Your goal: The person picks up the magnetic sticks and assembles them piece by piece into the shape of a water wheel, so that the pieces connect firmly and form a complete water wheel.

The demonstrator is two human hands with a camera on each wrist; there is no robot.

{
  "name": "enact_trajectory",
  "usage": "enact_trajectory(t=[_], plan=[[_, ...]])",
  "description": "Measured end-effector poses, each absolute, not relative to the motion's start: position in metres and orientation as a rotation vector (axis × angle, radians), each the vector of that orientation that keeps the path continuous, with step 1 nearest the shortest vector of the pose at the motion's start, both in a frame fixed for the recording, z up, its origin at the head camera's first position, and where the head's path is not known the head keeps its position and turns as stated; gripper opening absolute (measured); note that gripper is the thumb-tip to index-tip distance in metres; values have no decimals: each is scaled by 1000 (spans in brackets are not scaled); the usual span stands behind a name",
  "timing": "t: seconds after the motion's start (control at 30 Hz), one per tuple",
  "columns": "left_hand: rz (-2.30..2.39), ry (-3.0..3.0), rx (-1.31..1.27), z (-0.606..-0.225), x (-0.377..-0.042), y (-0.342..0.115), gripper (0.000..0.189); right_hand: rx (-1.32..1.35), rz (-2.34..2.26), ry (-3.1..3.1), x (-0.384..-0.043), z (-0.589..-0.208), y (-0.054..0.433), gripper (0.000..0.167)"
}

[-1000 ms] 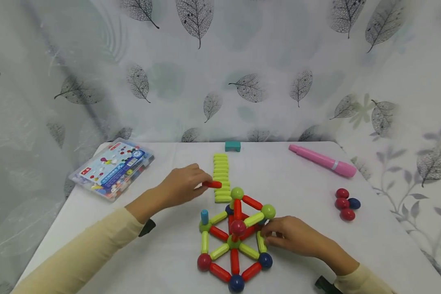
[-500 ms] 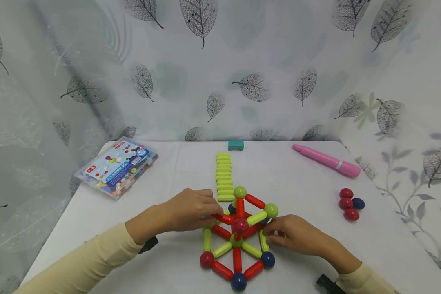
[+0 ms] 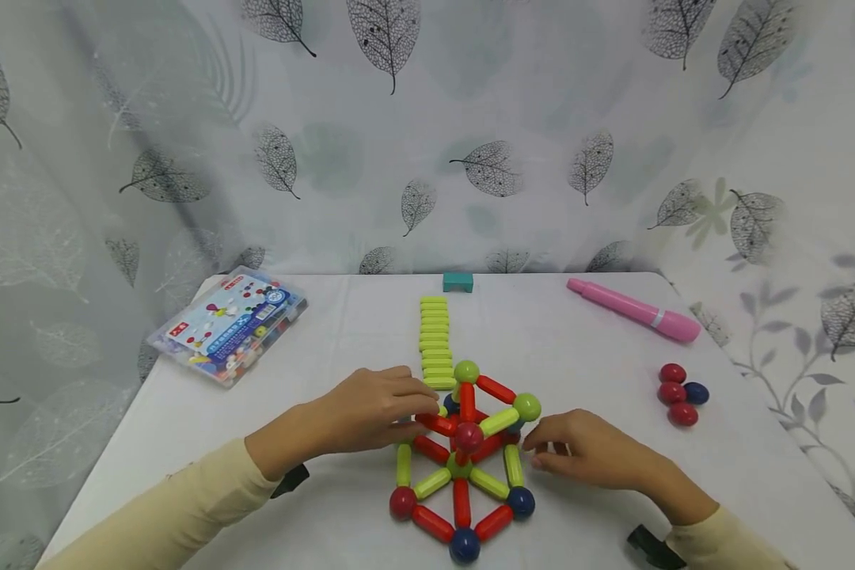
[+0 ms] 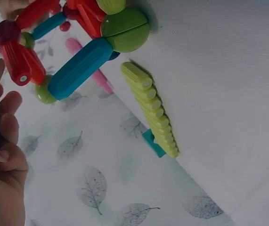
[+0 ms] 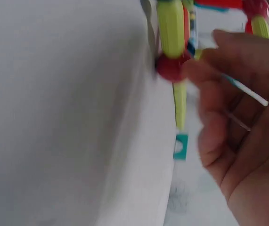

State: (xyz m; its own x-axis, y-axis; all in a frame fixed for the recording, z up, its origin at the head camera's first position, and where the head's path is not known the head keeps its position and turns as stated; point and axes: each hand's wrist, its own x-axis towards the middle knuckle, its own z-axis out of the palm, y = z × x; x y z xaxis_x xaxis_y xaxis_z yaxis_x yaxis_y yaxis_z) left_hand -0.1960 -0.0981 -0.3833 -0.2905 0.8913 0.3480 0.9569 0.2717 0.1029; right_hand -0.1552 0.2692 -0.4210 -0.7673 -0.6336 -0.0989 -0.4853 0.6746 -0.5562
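A frame of red and yellow-green rods joined by balls (image 3: 465,546) stands on the table. In the head view, a red rod (image 3: 438,424) reaches left from the upper crimson ball (image 3: 469,437). My left hand (image 3: 378,410) is beside that rod's outer end. The left wrist view shows the rod's end bare, and the left fingers (image 4: 12,101) beside it without a visible grip. A blue rod (image 4: 80,68) projects from a green ball (image 4: 127,33). My right hand (image 3: 591,451) hovers right of the frame, fingers loosely bent, holding nothing.
Yellow-green rods (image 3: 435,336) lie in a column behind the frame, with a teal block (image 3: 458,282) beyond. A clear box (image 3: 228,323) of parts sits back left. A pink pen-shaped tool (image 3: 634,309) and several loose balls (image 3: 672,393) lie to the right.
My left hand has brought the red rod down and right to the upper crimson ball, where it now sits. My right hand has moved slightly right, off the frame's side.
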Motion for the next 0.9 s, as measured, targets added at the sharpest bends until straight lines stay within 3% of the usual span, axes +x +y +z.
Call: enact_trajectory(t=[0.1, 0.2, 0.3, 0.4, 0.53, 0.9], plan=[[-512, -2239, -1691, -387, -190, -106, 28, -820, -725, 2897, -168, -413, 304, 14], [-532, -2260, -1718, -394, -178, -115, 24, -473, -561, 3259, -186, -404, 350, 13], [-460, -2385, -1785, -403, -164, -121, 21, -79, -371, 3329, -203, -402, 395, 26], [-385, -2516, -1802, -412, -153, -124, 22, 128, -240, 3160, -213, -406, 425, 44], [-353, -2586, -1760, -422, -146, -122, 25, 206, -184, 2968, -220, -412, 440, 54], [-380, -2630, -1748, -429, -142, -117, 28, 198, -181, 2865, -229, -417, 437, 43]])
